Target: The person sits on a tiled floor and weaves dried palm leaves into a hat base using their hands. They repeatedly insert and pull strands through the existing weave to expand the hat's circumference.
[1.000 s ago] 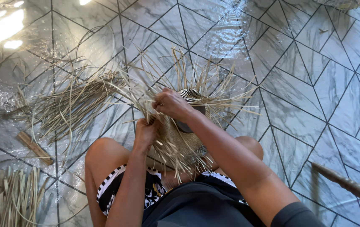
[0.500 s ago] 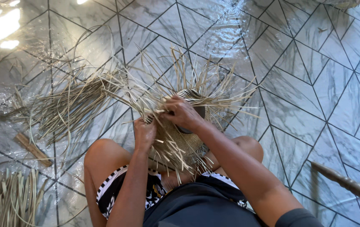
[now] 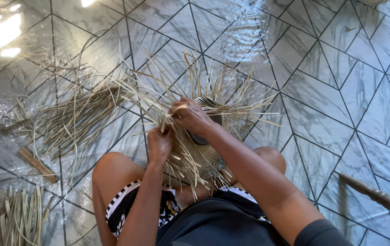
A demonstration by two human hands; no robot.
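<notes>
I sit on a tiled floor with a half-woven straw piece [image 3: 200, 157] between my knees, many loose strands sticking out from it. My left hand [image 3: 160, 142] grips a bunch of straw strands at the weave's left edge. Just above and to the right, my right hand [image 3: 190, 116] pinches a strand over a dark rounded form [image 3: 206, 120] that the weave wraps around. Both hands are close together, almost touching.
A loose pile of dry straw [image 3: 78, 114] spreads over the grey marble-look tiles [image 3: 322, 77] to the left. A short wooden stick [image 3: 37, 165] lies at the left, a bundle of flat leaves [image 3: 15, 216] at the lower left. A wooden pole [image 3: 377, 196] crosses the lower right.
My right hand has shifted slightly down and right over the weave, pulling a strand. My left hand stays gripping the straw at the left edge.
</notes>
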